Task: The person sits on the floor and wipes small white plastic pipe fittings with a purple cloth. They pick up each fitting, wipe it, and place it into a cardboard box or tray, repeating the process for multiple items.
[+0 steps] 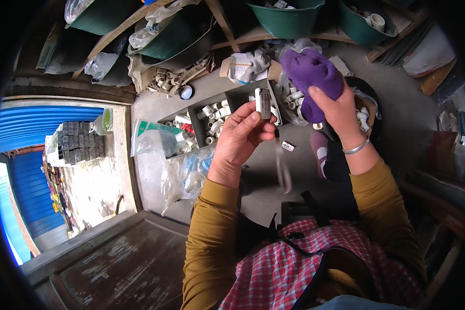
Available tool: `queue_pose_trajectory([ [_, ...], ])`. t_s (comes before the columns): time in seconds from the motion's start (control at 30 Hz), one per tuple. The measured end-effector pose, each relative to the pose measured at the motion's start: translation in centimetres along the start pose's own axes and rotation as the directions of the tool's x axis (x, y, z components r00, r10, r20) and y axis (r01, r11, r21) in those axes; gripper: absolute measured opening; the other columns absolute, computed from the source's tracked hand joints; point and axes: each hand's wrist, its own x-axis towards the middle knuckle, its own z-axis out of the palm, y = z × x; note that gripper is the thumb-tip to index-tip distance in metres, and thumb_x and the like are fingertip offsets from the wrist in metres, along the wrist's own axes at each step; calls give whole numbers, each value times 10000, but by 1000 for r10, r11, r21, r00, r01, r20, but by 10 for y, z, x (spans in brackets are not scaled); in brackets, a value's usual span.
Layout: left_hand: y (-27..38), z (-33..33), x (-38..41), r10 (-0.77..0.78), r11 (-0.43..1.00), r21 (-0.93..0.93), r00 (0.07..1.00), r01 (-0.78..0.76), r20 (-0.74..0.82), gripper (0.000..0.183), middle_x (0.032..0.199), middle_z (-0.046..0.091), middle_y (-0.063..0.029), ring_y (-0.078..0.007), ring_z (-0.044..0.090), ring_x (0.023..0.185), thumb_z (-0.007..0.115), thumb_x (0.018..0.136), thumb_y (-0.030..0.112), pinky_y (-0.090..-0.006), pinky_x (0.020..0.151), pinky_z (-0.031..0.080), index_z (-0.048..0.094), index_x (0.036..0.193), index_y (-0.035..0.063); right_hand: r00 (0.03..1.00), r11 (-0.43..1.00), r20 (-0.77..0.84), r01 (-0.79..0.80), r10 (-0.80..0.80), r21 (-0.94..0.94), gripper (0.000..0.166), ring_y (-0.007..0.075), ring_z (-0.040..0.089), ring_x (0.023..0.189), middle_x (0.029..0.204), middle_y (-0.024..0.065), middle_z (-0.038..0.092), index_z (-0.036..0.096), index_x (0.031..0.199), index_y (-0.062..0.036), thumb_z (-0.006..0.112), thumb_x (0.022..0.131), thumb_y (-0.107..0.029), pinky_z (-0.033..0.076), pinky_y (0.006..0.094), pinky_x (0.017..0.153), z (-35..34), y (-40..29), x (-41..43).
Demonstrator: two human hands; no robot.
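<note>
My left hand grips a small white and grey handheld device between thumb and fingers, held upright. Its near face bears small writing, and a blurred strap dangles below the hand. Higher and to the right, my right hand clasps a purple fabric item, soft and bunched, perhaps a cap or cloth. A metal bangle circles my right wrist. The two hands are apart. Under them on the floor stands a dark grey divided box with white plastic pipe fittings in its compartments.
Clear plastic bags lie left of the box. Green tubs sit on wooden shelving at the back. A cardboard box holds grey gloves. A purple shoe shows at right, a wooden door panel at lower left.
</note>
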Motion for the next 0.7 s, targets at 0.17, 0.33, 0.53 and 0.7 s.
queue_pose_trajectory([
  [0.17,-13,-1,6,-19,999,25,999,20,-31,285,877,589,-114,-160,592,700,497,858,171,-276,660,518,505,1064,-26,872,603,254,475,-417,-641,634,280,559,833,1032,98,503,504,1153,-232,690,565,-84,475,334,710,17,-16,-9],
  [0.33,-23,0,13,-14,994,101,989,29,-146,260,854,592,-72,-145,582,725,481,870,196,-283,677,502,531,1015,-14,815,254,497,569,-297,-782,490,235,510,732,1000,77,471,530,1121,-268,600,651,-149,452,315,598,21,-10,-21],
  [0.53,-28,-15,18,19,978,205,949,49,-314,222,816,581,-41,-133,568,698,461,876,196,-268,646,488,544,951,4,721,174,647,691,-248,-702,316,217,508,745,897,66,499,588,1013,-238,500,719,-160,406,317,621,19,-7,-29],
  [0.7,-27,-19,21,143,964,264,905,-35,-401,212,738,586,-81,-148,571,627,437,880,192,-272,615,497,539,901,8,670,225,733,700,119,-677,271,234,516,752,868,61,501,619,935,-211,498,708,-125,414,332,660,6,-2,-31],
])
